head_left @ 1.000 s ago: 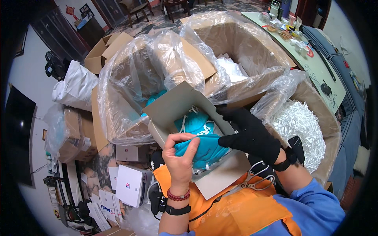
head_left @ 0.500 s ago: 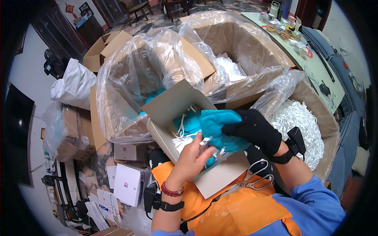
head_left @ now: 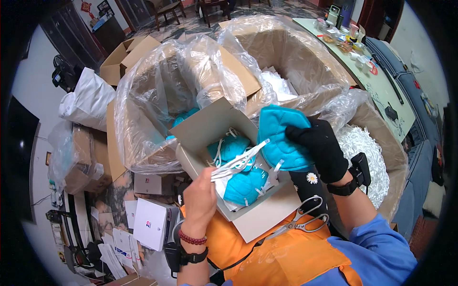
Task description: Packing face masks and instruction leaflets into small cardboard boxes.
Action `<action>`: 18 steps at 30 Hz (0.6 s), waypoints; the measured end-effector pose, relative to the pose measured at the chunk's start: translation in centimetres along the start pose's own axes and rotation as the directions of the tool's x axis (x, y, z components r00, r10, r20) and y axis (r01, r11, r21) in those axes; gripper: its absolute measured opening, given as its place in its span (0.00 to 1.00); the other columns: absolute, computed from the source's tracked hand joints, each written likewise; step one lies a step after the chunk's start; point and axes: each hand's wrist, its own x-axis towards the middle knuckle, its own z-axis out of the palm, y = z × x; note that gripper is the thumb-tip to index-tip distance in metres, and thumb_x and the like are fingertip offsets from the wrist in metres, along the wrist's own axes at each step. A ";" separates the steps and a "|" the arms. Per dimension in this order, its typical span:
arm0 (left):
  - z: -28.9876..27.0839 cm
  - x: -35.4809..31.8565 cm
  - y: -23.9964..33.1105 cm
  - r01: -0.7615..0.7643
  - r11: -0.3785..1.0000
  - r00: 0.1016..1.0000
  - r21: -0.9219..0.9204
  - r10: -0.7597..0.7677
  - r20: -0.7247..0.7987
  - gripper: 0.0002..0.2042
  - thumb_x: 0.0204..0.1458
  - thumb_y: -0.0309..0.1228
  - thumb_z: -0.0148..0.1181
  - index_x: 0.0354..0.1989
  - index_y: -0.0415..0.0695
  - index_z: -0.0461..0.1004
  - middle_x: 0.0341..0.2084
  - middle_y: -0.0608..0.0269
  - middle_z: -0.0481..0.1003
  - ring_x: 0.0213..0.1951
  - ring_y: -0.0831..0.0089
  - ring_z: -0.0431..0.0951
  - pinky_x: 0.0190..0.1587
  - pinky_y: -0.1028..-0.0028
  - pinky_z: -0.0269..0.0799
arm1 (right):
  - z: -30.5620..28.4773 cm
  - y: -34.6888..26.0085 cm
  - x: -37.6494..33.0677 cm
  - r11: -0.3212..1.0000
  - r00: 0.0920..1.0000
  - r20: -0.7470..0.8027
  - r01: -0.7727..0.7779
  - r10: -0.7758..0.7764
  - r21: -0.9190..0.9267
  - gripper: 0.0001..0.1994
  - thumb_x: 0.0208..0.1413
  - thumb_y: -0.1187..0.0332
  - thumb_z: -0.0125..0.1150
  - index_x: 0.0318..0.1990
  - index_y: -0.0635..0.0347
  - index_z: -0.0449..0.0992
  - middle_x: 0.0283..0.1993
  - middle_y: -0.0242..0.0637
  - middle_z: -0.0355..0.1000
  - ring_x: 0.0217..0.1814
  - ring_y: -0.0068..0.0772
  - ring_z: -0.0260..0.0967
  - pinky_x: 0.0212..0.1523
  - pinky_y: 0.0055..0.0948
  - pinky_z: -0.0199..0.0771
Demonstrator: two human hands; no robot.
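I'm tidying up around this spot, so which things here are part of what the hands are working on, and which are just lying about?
In hand:
right hand holding a blue mask
left hand pulling the white straps
small grey box of masks

Lying about:
scissors
big lined cartons
heap of white strips
white boxes

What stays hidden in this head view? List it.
- Left hand fingertips: turned away, so its grip on the white elastic straps is unseen.
- Small grey cardboard box bottom: covered by teal folded masks.
- Black-gloved right hand palm: behind the raised teal mask.
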 end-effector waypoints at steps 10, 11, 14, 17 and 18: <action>1.3 -1.5 1.0 0.454 0.573 0.844 -0.683 -0.031 0.536 0.16 0.60 0.29 0.58 0.53 0.39 0.66 0.37 0.65 0.76 0.36 0.78 0.79 0.36 0.78 0.76 | -0.1 -2.8 -0.6 0.999 0.999 0.035 -0.028 0.026 0.033 0.15 0.56 0.63 0.63 0.42 0.68 0.79 0.34 0.40 0.79 0.34 0.22 0.74 0.38 0.27 0.74; 1.3 -1.5 1.2 0.496 0.494 0.825 -0.714 -0.013 0.564 0.18 0.60 0.30 0.57 0.56 0.39 0.65 0.37 0.65 0.76 0.36 0.78 0.79 0.37 0.78 0.76 | -0.1 -2.9 -0.7 0.995 0.997 0.062 -0.055 0.050 0.079 0.15 0.56 0.63 0.63 0.42 0.69 0.79 0.34 0.39 0.79 0.34 0.22 0.74 0.38 0.26 0.74; 1.4 -1.5 1.0 0.498 0.449 0.823 -0.742 0.024 0.568 0.16 0.62 0.31 0.54 0.56 0.39 0.67 0.37 0.65 0.76 0.36 0.79 0.78 0.38 0.78 0.75 | -0.1 -3.0 -0.7 0.991 0.992 0.032 -0.123 0.121 0.060 0.14 0.57 0.64 0.62 0.42 0.67 0.78 0.34 0.36 0.78 0.33 0.21 0.73 0.37 0.25 0.73; 1.4 -1.3 0.2 0.449 0.613 0.808 -0.650 0.033 0.589 0.14 0.65 0.33 0.50 0.53 0.38 0.71 0.37 0.64 0.76 0.35 0.79 0.78 0.38 0.78 0.75 | -0.2 -2.2 -0.8 0.993 0.999 -0.009 -0.045 0.046 0.106 0.12 0.59 0.64 0.61 0.41 0.67 0.78 0.33 0.31 0.77 0.33 0.19 0.71 0.37 0.23 0.72; 1.7 -1.4 0.1 0.418 0.631 0.816 -0.653 0.055 0.576 0.14 0.67 0.35 0.46 0.47 0.37 0.74 0.31 0.66 0.73 0.30 0.81 0.75 0.36 0.79 0.74 | -0.3 -1.9 -0.8 1.000 1.000 -0.003 0.031 -0.031 0.002 0.13 0.59 0.64 0.61 0.41 0.67 0.78 0.33 0.32 0.77 0.33 0.19 0.71 0.37 0.24 0.72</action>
